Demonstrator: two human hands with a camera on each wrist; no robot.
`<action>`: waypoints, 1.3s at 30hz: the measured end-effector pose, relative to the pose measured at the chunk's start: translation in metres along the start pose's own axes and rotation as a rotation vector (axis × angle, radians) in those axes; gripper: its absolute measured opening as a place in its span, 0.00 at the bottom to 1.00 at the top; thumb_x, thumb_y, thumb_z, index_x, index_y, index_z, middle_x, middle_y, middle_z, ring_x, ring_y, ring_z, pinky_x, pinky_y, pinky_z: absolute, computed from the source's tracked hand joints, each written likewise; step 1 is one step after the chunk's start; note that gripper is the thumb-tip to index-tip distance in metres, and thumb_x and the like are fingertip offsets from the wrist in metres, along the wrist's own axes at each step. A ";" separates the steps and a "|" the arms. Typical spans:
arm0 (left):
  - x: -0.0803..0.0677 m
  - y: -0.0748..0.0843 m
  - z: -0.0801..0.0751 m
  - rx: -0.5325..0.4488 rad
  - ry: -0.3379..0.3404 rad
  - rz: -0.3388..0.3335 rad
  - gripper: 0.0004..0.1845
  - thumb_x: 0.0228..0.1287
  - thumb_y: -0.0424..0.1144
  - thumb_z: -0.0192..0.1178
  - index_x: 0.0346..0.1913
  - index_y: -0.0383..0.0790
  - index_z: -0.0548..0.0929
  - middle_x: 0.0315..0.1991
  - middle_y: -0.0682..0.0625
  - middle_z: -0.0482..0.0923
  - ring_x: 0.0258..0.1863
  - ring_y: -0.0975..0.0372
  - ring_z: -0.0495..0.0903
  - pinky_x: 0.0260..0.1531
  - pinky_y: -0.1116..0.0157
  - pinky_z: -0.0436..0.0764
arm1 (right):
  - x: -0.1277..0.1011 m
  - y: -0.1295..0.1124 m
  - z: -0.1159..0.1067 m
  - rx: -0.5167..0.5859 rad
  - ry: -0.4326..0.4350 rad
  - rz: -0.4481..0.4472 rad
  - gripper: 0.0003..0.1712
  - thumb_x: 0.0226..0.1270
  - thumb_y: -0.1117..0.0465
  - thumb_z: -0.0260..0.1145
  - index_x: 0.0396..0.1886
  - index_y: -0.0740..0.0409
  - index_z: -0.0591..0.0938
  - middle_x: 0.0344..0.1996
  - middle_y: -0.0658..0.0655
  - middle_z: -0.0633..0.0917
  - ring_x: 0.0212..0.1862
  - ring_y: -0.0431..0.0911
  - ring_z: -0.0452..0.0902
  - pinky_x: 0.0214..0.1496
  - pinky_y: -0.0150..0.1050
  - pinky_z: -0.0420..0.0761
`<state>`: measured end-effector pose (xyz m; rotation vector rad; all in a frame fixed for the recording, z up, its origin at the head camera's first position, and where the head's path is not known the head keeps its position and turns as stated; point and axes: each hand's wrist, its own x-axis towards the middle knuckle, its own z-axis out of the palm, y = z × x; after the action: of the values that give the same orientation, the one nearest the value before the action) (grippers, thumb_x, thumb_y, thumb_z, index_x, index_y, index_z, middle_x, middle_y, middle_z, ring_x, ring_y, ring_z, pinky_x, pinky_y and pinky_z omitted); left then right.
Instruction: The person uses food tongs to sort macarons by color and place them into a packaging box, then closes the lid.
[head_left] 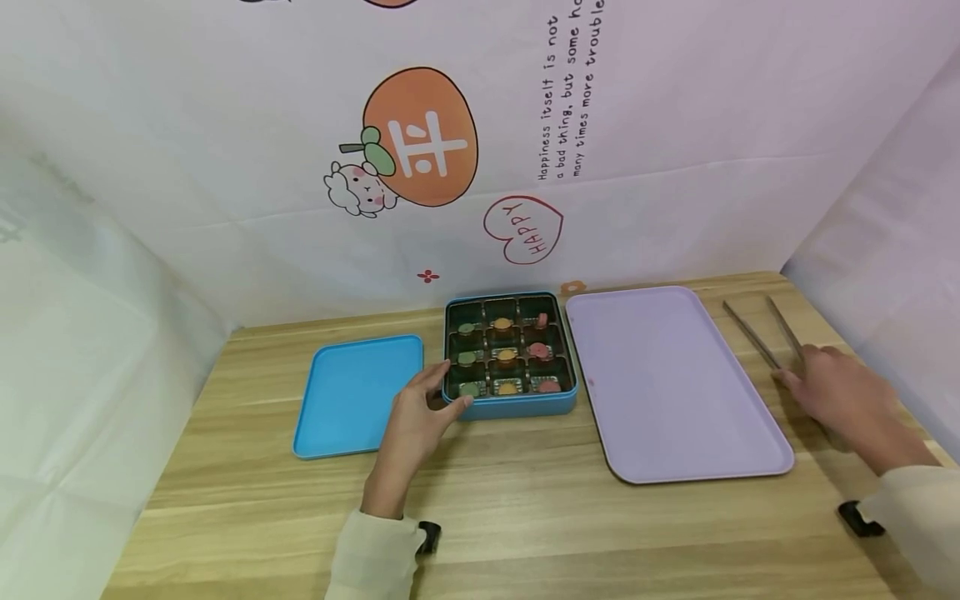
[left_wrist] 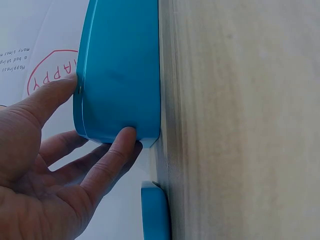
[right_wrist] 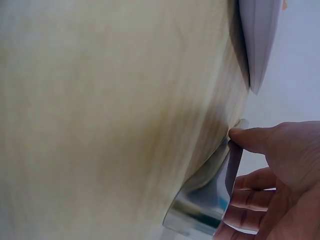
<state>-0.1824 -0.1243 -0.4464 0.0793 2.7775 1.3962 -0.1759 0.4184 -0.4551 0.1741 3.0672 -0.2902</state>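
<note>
Left fingers: the thumb [left_wrist: 55,92] and a fingertip press on the near left corner of the blue rectangular tin box [head_left: 510,357]; the fingers are nearly straight, spread either side of the corner, touching rather than wrapping.
Left hand: the left hand [head_left: 416,421] reaches forward from a cream sleeve [head_left: 375,554], palm turned toward the box's left wall.
Box: it sits on the light wooden table [head_left: 480,517], between the lid and the tray; its dark insert has nine compartments in three rows, each holding a small round sweet, green in the left column, orange in the middle, pink on the right.
Right fingers: the thumb tip [right_wrist: 240,135] touches the upper edge of the shiny metal tongs [right_wrist: 210,200], and the other fingers curl loosely beneath; whether they actually grip cannot be told.
Right hand: the right hand [head_left: 840,392] lies low over the table's right edge, knuckles up, on the near end of the tongs.
Tongs: their two thin arms [head_left: 765,333] run away from the hand toward the back wall, just right of the tray.
Tray: the flat lilac plastic tray [head_left: 667,383] lies just beside the box's right side.
Lid: the flat blue tin lid [head_left: 356,396] lies left of the box, close to the left hand.
Head view only: the sweets, the lid's full outline, and both hands together.
Left wrist view only: finger contact on the box's blue wall [left_wrist: 120,70].
Right wrist view only: the thumb against the tongs' metal.
</note>
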 end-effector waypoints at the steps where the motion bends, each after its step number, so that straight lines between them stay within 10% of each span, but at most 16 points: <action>1: 0.000 0.000 0.000 -0.001 0.000 0.000 0.38 0.67 0.42 0.73 0.78 0.40 0.71 0.79 0.38 0.66 0.76 0.42 0.69 0.64 0.44 0.81 | 0.000 0.000 0.000 -0.002 -0.005 0.002 0.30 0.80 0.53 0.61 0.53 0.84 0.70 0.43 0.85 0.77 0.40 0.81 0.76 0.29 0.69 0.77; 16: -0.001 0.000 0.000 -0.002 0.002 0.008 0.38 0.68 0.42 0.73 0.78 0.39 0.71 0.79 0.38 0.66 0.69 0.44 0.77 0.60 0.48 0.84 | -0.007 -0.005 0.000 -0.023 -0.024 0.040 0.50 0.81 0.37 0.55 0.67 0.86 0.62 0.58 0.89 0.67 0.55 0.84 0.68 0.40 0.78 0.75; 24: -0.001 0.002 0.000 0.007 0.003 0.009 0.38 0.68 0.43 0.73 0.78 0.40 0.71 0.79 0.38 0.66 0.74 0.43 0.72 0.62 0.46 0.82 | -0.018 -0.025 -0.010 -0.008 0.058 0.039 0.45 0.81 0.40 0.57 0.70 0.79 0.62 0.58 0.85 0.66 0.55 0.83 0.66 0.38 0.80 0.74; 39: -0.004 0.001 -0.003 0.025 0.000 0.024 0.40 0.69 0.45 0.72 0.80 0.47 0.68 0.79 0.39 0.66 0.71 0.45 0.76 0.66 0.43 0.79 | -0.045 -0.139 -0.002 0.080 0.558 -0.487 0.39 0.57 0.64 0.80 0.67 0.74 0.76 0.50 0.80 0.82 0.45 0.73 0.82 0.38 0.68 0.81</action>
<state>-0.1782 -0.1265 -0.4439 0.1132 2.8033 1.3667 -0.1475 0.2786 -0.4247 -0.6026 3.6097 -0.4502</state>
